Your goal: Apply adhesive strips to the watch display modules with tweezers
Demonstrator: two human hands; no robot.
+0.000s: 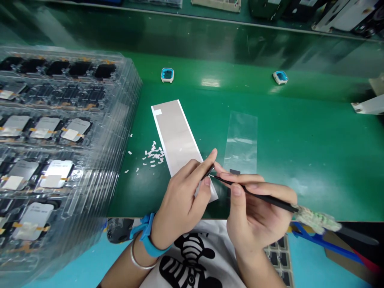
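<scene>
My left hand (184, 200) pinches a small dark flat part (207, 173) between thumb and fingers; its exact kind does not show. In my right hand (255, 216) is a pair of black tweezers (271, 201), its rear end wrapped in pale tape. The tweezer tips meet the dark part's edge, or lie very close to it. Under my left hand runs a long beige sheet with white borders (177, 134). A clear plastic film (242, 138) lies beyond my right hand, with a small dark rectangle (235, 172) at its near end.
Small white scraps (154, 154) lie scattered left of the sheet. Stacked clear trays (126, 96) with flat grey and black parts fill the left side. Two watch cases with blue faces (167, 75) (281, 77) stand farther back. A shelf edge (180, 16) crosses the back.
</scene>
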